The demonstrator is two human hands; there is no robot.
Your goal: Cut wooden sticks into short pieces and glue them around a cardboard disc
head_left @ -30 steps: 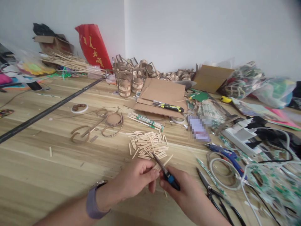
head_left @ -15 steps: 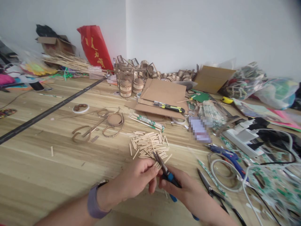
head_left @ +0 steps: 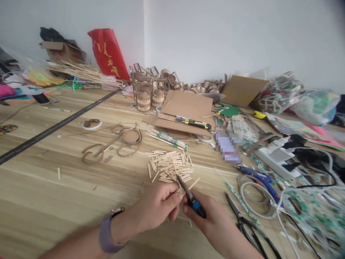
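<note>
My left hand [head_left: 165, 201] is closed, pinching several short thin wooden sticks [head_left: 182, 190] between thumb and fingers. In my right hand [head_left: 206, 214] is a pair of cutters [head_left: 196, 205] with dark tapered blades and black-and-blue handles. The blades are closed and point up and away, right beside the pinched sticks. Just beyond both hands lies a loose pile of cut wooden sticks [head_left: 171, 163]. My fingers partly cover the held sticks, and my right palm hides most of the handles.
Black scissors [head_left: 242, 216], a blue glue gun [head_left: 260, 180] and a white power strip [head_left: 280, 158] lie on the right amid cords. Cardboard [head_left: 188, 104] with cutter knives sits ahead, near small woven baskets [head_left: 144, 99]. A round base [head_left: 131, 137] lies left of the pile.
The cutters' blades have come together, and the blue lower handle has drawn up into my right hand. My left hand stays nearly in place, still pinching the sticks.
</note>
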